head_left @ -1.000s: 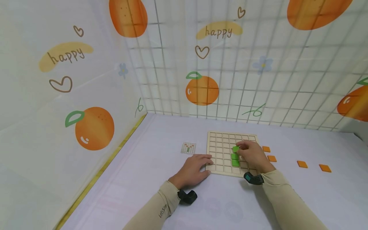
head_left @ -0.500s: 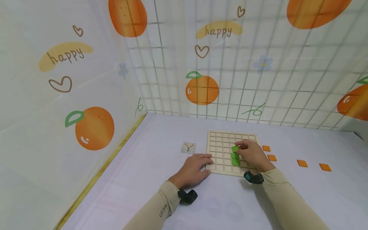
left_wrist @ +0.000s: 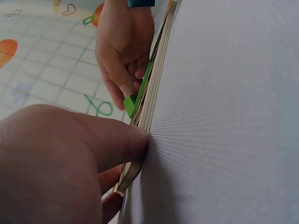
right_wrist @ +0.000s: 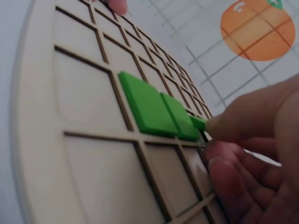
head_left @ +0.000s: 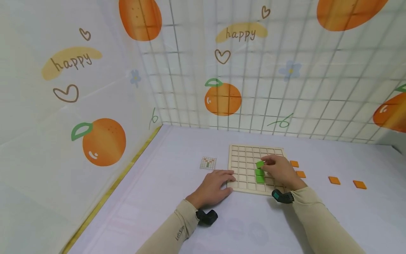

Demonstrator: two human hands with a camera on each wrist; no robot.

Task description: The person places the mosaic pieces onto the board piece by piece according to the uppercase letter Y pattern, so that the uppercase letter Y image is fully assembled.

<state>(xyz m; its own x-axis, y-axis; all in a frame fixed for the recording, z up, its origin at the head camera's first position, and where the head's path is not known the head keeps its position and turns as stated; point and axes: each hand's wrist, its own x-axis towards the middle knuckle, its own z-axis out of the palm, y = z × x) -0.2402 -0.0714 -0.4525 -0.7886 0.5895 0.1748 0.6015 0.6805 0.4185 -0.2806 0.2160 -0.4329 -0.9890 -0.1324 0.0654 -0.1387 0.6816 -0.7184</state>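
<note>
A wooden grid board [head_left: 241,165] lies flat on the white table. Two green square tiles [right_wrist: 147,107] sit side by side in its cells, forming a short column in the head view. My right hand [head_left: 280,171] is over the board and pinches a third green tile [head_left: 260,164] between thumb and fingers. That tile is tilted, right at the far end of the column. My left hand [head_left: 214,188] rests at the board's near left corner, fingertips on its left edge. In the left wrist view its thumb [left_wrist: 121,142] lies against the board's side.
Two orange tiles [head_left: 294,164] lie close to the board's right side, and two more orange tiles [head_left: 334,180] lie farther right. A small pattern card [head_left: 208,163] with a printed grid is left of the board. A fruit-printed curtain [head_left: 190,70] hangs behind the table.
My right wrist has shifted very slightly to the right, with the pinched green tile staying at nearly the same spot. The left hand and the board stay in place.
</note>
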